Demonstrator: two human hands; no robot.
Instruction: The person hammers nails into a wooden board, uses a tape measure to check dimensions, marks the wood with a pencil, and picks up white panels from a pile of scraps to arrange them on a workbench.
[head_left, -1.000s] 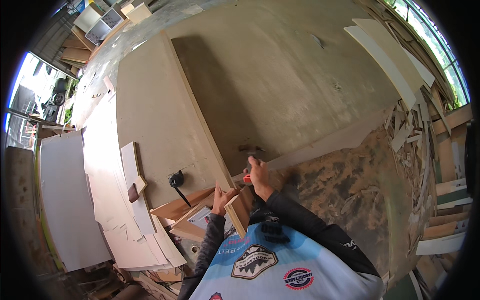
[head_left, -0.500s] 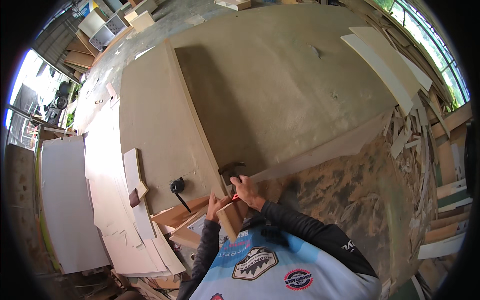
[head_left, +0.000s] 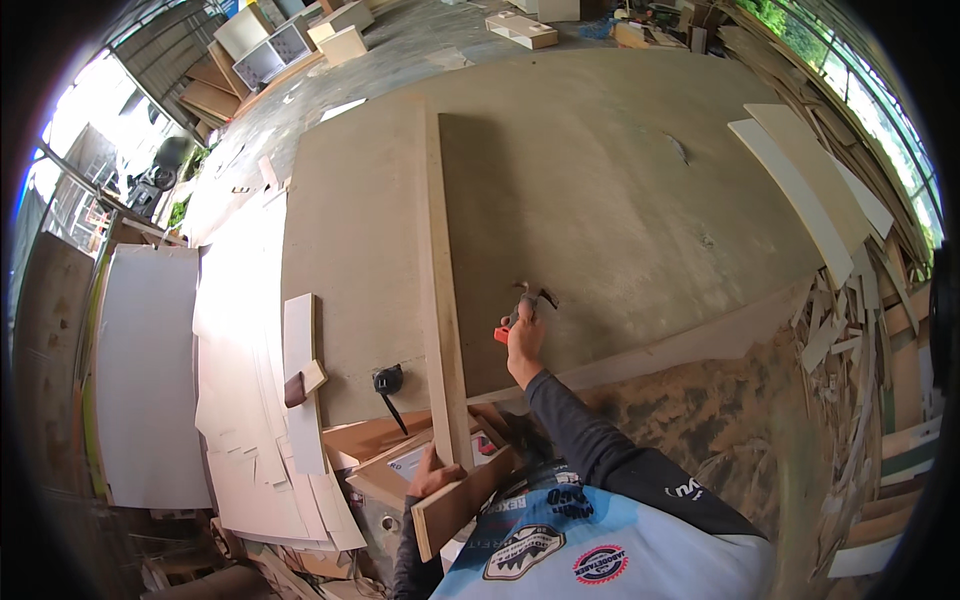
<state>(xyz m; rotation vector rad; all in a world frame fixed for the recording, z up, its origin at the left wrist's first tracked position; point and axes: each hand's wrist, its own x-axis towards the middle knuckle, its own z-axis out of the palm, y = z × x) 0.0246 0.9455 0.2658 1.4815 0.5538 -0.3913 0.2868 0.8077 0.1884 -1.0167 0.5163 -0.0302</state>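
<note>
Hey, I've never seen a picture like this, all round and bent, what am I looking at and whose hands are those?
There is no machine here, just a person working with bare hands. The camera sits on their head and looks down through a fisheye lens, so straight edges curve. The right hand is raised and grips a claw hammer with a red-ended handle. The left hand steadies a short wooden board close to the body. A long narrow board stands on edge and runs away from them across a large brown sheet. A small black tool lies by it, with pale offcuts to the left.
</note>
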